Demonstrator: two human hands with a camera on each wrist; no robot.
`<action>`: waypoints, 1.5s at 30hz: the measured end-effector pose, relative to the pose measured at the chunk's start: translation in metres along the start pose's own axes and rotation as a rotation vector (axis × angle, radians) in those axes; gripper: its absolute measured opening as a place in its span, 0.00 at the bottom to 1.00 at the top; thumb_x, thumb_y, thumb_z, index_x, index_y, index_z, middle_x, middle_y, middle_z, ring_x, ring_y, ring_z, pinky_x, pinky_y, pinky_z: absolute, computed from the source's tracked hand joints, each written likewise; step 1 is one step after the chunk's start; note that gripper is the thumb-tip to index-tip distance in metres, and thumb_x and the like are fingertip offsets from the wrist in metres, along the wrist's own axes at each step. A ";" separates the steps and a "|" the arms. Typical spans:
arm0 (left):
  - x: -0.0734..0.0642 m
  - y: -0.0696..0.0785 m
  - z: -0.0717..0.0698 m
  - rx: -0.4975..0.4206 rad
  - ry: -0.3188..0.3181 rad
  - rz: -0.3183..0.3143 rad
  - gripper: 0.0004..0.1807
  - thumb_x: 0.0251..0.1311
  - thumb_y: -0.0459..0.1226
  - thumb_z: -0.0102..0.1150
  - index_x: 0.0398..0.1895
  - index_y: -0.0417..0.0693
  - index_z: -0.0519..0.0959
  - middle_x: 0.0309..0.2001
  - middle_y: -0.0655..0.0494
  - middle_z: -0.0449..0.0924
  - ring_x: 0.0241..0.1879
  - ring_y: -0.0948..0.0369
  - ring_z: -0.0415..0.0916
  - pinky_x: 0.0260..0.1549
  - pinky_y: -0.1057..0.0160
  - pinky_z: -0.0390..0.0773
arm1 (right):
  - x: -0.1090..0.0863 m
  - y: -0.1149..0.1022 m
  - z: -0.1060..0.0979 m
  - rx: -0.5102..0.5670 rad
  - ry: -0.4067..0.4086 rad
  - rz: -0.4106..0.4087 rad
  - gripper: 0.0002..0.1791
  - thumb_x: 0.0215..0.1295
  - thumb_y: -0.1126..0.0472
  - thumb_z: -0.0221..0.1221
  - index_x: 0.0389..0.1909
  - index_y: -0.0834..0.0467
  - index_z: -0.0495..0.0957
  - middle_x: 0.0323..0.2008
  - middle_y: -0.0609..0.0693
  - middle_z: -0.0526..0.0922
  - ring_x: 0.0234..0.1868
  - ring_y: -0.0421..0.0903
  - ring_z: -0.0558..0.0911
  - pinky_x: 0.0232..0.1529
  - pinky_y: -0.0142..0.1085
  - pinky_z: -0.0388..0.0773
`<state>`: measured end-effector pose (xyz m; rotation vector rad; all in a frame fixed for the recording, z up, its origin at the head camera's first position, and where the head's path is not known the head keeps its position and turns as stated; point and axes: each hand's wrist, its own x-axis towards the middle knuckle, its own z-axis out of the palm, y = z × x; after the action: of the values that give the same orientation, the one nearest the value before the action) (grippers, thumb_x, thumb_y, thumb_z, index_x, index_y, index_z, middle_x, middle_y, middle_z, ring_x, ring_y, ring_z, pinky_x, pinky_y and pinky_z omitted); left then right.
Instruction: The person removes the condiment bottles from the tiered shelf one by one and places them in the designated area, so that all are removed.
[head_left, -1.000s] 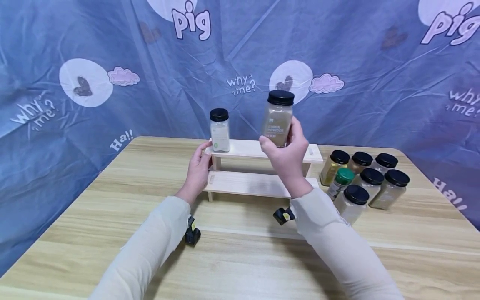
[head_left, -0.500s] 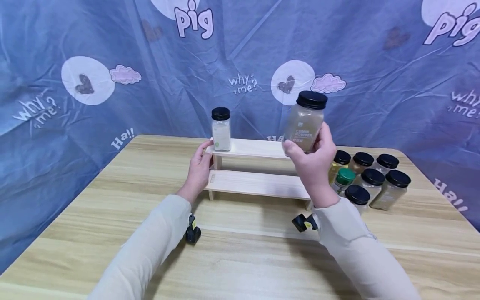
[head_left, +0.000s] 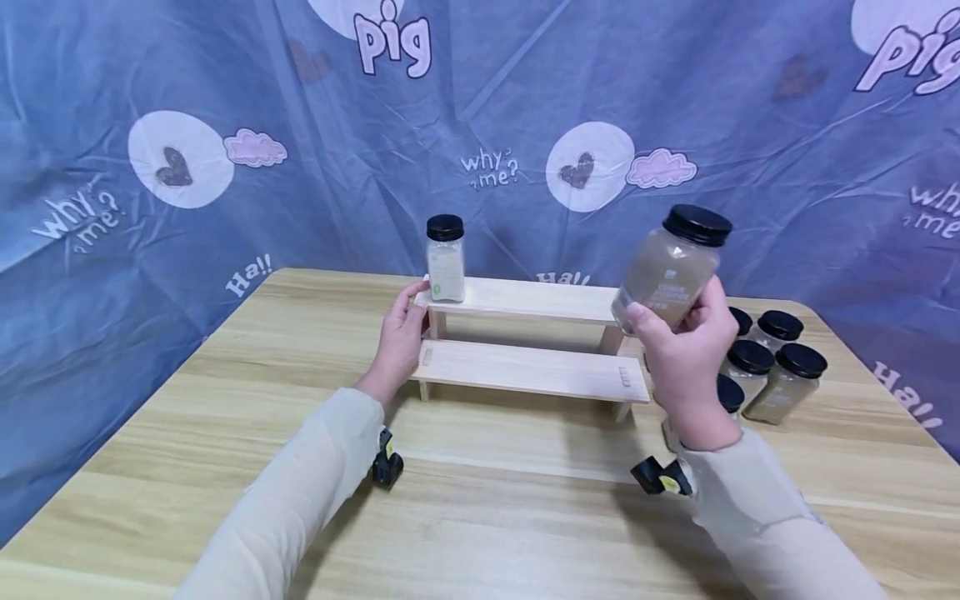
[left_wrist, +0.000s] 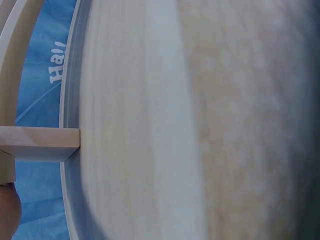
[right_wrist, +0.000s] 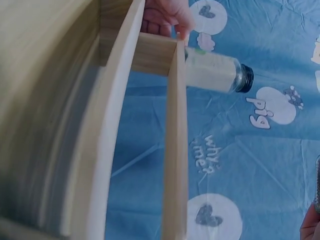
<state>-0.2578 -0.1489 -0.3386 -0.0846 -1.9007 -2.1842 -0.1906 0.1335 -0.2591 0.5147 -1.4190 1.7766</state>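
My right hand (head_left: 692,362) grips a spice jar (head_left: 666,279) of brownish powder with a black lid, its label reading cumin powder in the earlier head frames. The jar is in the air, tilted, at the right of a two-tier wooden rack (head_left: 525,372). At the rack's left end my left hand (head_left: 396,343) holds the side of the upper tier, with its fingertips partly hidden behind the wood. A second black-lidded jar (head_left: 447,273) with pale contents stands upright on the upper tier's left end; the right wrist view shows this pale jar (right_wrist: 212,70) sideways, near my left hand (right_wrist: 167,15).
Several black-lidded jars (head_left: 783,383) stand grouped on the table (head_left: 480,517) right of the rack, some hidden behind my right hand and forearm. A blue printed cloth (head_left: 337,183) hangs behind the table.
My right hand has carried the cumin jar to the right and slightly down, away from above the upper tier, and the jar has tilted more. My left hand stays on the rack.
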 end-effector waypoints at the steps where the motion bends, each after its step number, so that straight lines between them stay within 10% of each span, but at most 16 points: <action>1: 0.000 0.000 0.000 -0.004 0.000 0.002 0.19 0.70 0.32 0.34 0.62 0.43 0.65 0.69 0.47 0.57 0.64 0.52 0.63 0.63 0.60 0.65 | 0.000 0.000 -0.004 -0.007 0.005 0.004 0.21 0.37 0.73 0.62 0.40 0.62 0.77 0.32 0.50 0.82 0.30 0.39 0.79 0.31 0.25 0.77; 28: 0.000 -0.003 -0.001 -0.013 0.021 -0.023 0.19 0.71 0.32 0.35 0.62 0.46 0.66 0.66 0.44 0.60 0.62 0.52 0.64 0.63 0.60 0.65 | -0.007 -0.023 -0.094 -0.169 0.054 0.238 0.26 0.39 0.84 0.55 0.43 0.62 0.78 0.33 0.49 0.82 0.32 0.38 0.80 0.32 0.19 0.77; 40: -0.001 0.000 -0.001 0.020 0.013 -0.024 0.19 0.71 0.34 0.35 0.63 0.47 0.66 0.65 0.45 0.63 0.61 0.52 0.66 0.63 0.59 0.65 | -0.013 -0.030 -0.123 -0.356 0.143 0.378 0.30 0.39 0.85 0.57 0.45 0.59 0.77 0.33 0.47 0.81 0.30 0.36 0.78 0.26 0.16 0.73; 45: -0.001 0.000 0.000 0.012 0.014 -0.017 0.19 0.71 0.33 0.35 0.62 0.47 0.66 0.64 0.45 0.64 0.60 0.52 0.67 0.62 0.60 0.67 | -0.013 -0.033 -0.135 -0.594 0.116 0.392 0.32 0.40 0.83 0.60 0.48 0.55 0.77 0.32 0.41 0.80 0.30 0.32 0.77 0.26 0.14 0.72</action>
<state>-0.2571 -0.1490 -0.3392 -0.0503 -1.9134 -2.1786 -0.1363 0.2590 -0.2872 -0.1877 -1.9491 1.5198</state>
